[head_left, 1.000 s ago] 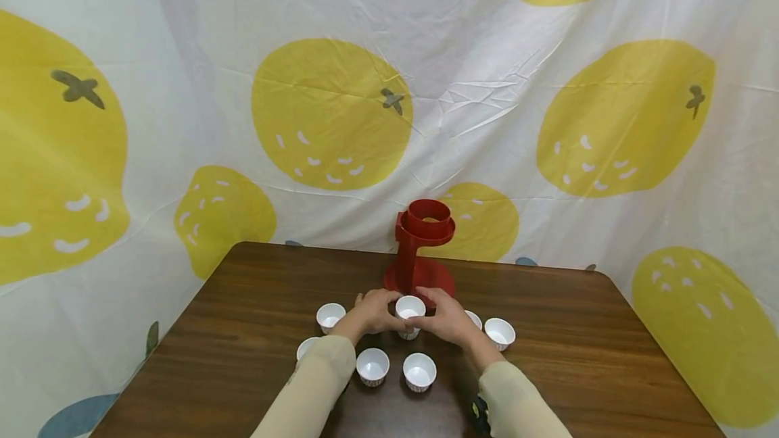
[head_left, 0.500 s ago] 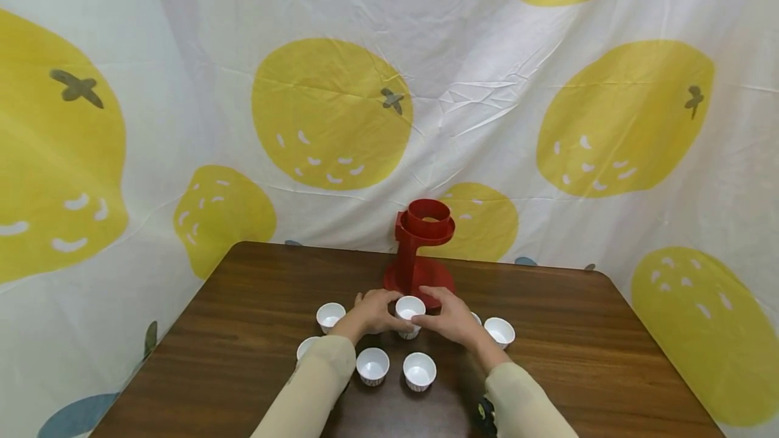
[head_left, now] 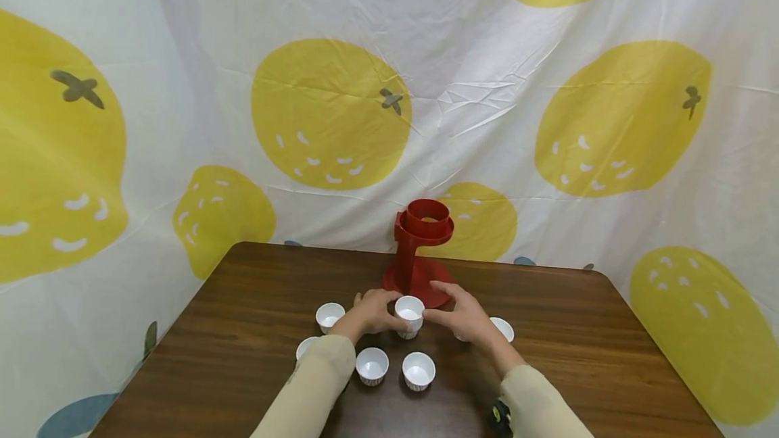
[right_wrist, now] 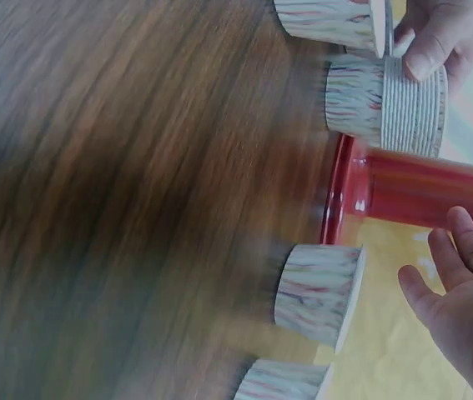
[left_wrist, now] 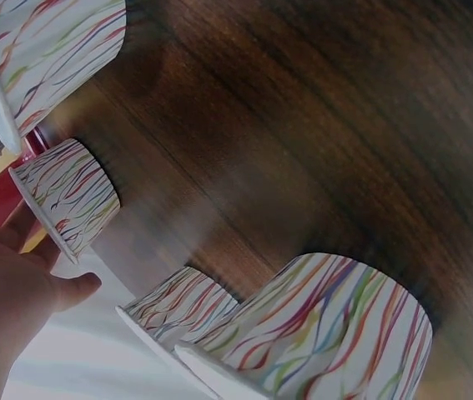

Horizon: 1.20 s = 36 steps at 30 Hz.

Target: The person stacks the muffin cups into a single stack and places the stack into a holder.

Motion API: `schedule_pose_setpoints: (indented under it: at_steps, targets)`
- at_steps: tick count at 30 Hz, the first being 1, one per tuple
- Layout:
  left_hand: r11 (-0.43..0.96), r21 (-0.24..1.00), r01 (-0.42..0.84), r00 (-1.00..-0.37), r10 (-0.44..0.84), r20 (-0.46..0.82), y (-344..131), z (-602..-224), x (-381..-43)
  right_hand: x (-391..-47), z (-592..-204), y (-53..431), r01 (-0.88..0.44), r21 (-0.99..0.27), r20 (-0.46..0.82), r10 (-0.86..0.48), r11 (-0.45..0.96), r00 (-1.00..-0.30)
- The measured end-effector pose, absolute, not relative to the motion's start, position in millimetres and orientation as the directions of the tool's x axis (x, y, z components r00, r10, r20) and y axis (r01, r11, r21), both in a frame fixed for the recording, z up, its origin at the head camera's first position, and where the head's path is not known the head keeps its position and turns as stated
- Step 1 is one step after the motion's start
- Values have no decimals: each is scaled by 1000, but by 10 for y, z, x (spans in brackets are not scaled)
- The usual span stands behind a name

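Note:
A stack of nested white paper baking cups stands upright mid-table, its piled rims showing as ribs in the right wrist view. My left hand grips the stack from the left, with the thumb pressed to the rims. Just right of the stack my right hand is apart from it, fingers spread and holding nothing. Two single cups, a left one and a right one, sit upright in front of the stack. Their sides carry wavy coloured lines in the left wrist view.
Behind the stack stands a red stand with a ring-shaped top. More single cups lie left, one farther back and one partly behind my sleeve. Another cup is at the right. A lemon-print cloth hangs behind the wooden table.
My right hand has let go of the stack and drawn away to the right, now covering one of the right-hand cups. The left hand and the stack stay in place.

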<state>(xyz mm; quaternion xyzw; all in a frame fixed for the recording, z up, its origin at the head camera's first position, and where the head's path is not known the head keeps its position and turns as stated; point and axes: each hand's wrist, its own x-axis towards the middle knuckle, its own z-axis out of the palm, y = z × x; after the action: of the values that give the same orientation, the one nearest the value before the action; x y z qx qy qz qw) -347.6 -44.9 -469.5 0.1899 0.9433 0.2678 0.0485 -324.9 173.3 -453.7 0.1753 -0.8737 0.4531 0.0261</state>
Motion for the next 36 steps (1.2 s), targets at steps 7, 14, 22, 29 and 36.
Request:
schedule_pose_setpoints:
  at_steps: [7,14,22,29,36]
  targets:
    - [785,519,337,-922,386,15,-456,-4703,-3479,-3247,-4518,1913,-288,-852,180,-272,438,-945]
    - [795,507,334,-924,382,8,-461,-4710,-3489,-3243,-4474,2117,-278,-854,182,-249,439,-951]
    - [795,507,332,-925,379,12,-453,-4710,-3480,-3220,-4497,2416,-298,-833,199,-250,467,-948]
    - [793,513,327,-926,378,5,-451,-4705,-3493,-3157,-4551,2709,-265,-816,173,-221,514,-960]
    - [794,511,330,-925,379,8,-461,-4729,-3507,-3097,-4644,2969,-245,-777,156,-199,580,-967]
